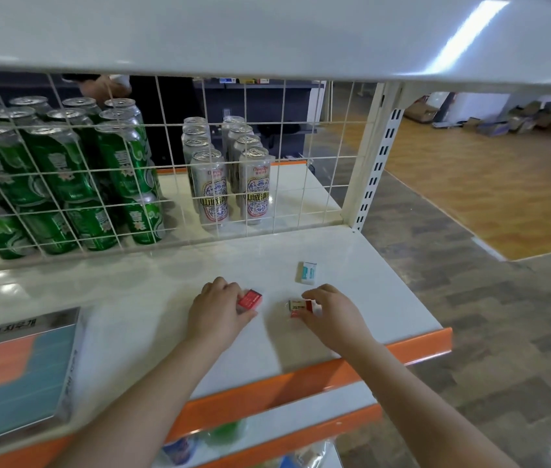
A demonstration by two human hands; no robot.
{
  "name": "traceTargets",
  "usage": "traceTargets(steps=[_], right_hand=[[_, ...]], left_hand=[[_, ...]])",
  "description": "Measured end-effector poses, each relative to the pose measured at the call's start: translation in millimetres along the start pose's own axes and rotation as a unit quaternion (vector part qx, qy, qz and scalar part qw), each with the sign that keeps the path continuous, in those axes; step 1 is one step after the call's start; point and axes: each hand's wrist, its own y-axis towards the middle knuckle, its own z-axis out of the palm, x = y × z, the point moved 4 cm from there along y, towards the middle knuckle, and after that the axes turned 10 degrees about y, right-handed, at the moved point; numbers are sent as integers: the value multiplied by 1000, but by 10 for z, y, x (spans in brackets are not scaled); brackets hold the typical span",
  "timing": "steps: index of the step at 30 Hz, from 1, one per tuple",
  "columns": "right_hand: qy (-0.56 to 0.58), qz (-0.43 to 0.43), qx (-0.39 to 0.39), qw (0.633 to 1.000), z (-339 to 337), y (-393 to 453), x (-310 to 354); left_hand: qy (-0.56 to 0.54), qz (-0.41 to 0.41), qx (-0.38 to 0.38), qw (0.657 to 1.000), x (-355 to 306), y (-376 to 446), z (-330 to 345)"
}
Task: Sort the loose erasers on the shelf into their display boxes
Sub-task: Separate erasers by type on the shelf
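On the white shelf (152, 298), the left hand (218, 309) pinches a red eraser (250, 298) angled far-right; the right hand (329, 310) pinches a red-and-white eraser (298, 307). A white eraser (307, 272) lies beyond, display box (20, 369) at left.

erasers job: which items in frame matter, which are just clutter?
Job:
- red eraser, gripped by left hand
- red-and-white eraser, pinched by right hand
- white eraser, loose on the shelf
- display box, at left

Clutter:
- green cans behind the wire grid
- silver cans
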Motion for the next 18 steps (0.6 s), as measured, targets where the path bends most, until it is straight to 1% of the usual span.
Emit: traceTargets(steps=[3,8,10,12,18], right_hand=[[10,14,13,1000,16,5,1],[27,32,13,999,17,38,-11],[36,35,16,999,20,48,-17],[40,36,17,998,19,58,-23],[48,34,19,998,18,68,-26]], left_hand=[[20,20,4,1000,-9,34,-9],[33,15,12,999,51,112,-22],[38,2,-8,999,62,154,-54],[19,-18,-24,999,82,196,-79],[15,-38,-38,998,161,301,-25]])
